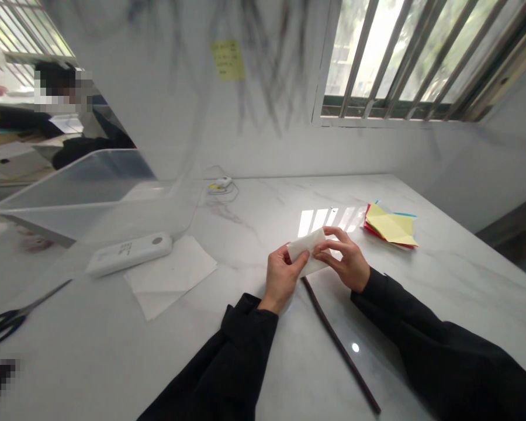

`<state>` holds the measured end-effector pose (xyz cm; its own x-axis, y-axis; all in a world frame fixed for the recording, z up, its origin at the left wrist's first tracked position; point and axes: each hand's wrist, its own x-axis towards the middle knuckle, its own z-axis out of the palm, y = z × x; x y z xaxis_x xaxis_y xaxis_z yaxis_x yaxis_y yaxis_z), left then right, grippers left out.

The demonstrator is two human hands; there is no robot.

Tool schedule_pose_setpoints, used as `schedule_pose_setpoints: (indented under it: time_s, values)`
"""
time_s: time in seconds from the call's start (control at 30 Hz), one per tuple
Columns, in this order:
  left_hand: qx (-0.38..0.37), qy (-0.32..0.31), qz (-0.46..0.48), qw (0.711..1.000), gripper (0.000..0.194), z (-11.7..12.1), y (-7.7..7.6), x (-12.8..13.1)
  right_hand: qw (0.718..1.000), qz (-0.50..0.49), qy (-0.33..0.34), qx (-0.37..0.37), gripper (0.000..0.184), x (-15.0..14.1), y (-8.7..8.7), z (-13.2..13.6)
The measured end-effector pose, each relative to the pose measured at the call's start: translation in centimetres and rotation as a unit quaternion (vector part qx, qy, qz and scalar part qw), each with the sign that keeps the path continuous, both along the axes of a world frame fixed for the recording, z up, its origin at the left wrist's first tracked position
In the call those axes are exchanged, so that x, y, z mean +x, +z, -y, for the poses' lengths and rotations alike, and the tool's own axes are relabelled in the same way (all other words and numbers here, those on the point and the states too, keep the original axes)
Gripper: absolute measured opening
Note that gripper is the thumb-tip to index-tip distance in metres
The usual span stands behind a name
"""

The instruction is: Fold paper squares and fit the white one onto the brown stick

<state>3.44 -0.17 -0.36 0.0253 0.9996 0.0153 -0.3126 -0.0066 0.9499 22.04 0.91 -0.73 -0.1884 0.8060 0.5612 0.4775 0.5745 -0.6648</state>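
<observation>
White bench [92, 365] under everything, wall [272, 152] ahead of both hands. Clear plastic bin [114, 221] well off to the left hand's far left. Dark thin rod [341, 345] lies between the forearms, top end just below the hands. White slim case [129, 254] and scissors [21, 314] left of the left hand, scissors farther out. Loose white sheets [170, 278] nearer that hand; coloured paper stack [392, 225] beyond the right hand, to its right. White paper piece [304, 244] is up between the hands, seemingly folded: left hand [281, 276] grips it, thumb on top; right hand [349, 262] has fingertips pinching the right side.

Handling, my read: pin with left thumb, line up edges before pressing, then run a right fingertip along the crease. Light pressure, thin paper wrinkles.

Text: case carries small print plus a dark round spot, not legible. Yellow sticky note [228, 60] on the wall, above and left of the hands: several lines, too blurred. No brand readable.
</observation>
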Motion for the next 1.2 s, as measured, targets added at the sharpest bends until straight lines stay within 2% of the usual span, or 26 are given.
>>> schedule_pose_setpoints:
  time_s: [0.33, 0.6, 0.93, 1.2]
  values:
    - [0.02, -0.021, -0.007, 1.0, 0.038, 0.03, -0.07, -0.04, 1.0, -0.009, 0.0, -0.01, 0.011, -0.04, -0.23, -0.04]
    - [0.008, -0.037, 0.003, 0.999, 0.037, 0.09, 0.5, -0.16, 0.999, -0.026, 0.025, -0.024, 0.008, -0.22, 0.33, 0.14]
    - [0.0, -0.044, -0.006, 0.999, 0.044, 0.19, 0.62, -0.4, 0.996, -0.041, 0.057, -0.055, 0.009, -0.17, 0.53, 0.16]
    - [0.005, -0.063, 0.01, 0.998, 0.048, 0.21, 0.72, -0.4, 0.997, -0.026, 0.044, -0.052, 0.012, -0.2, 0.62, 0.27]
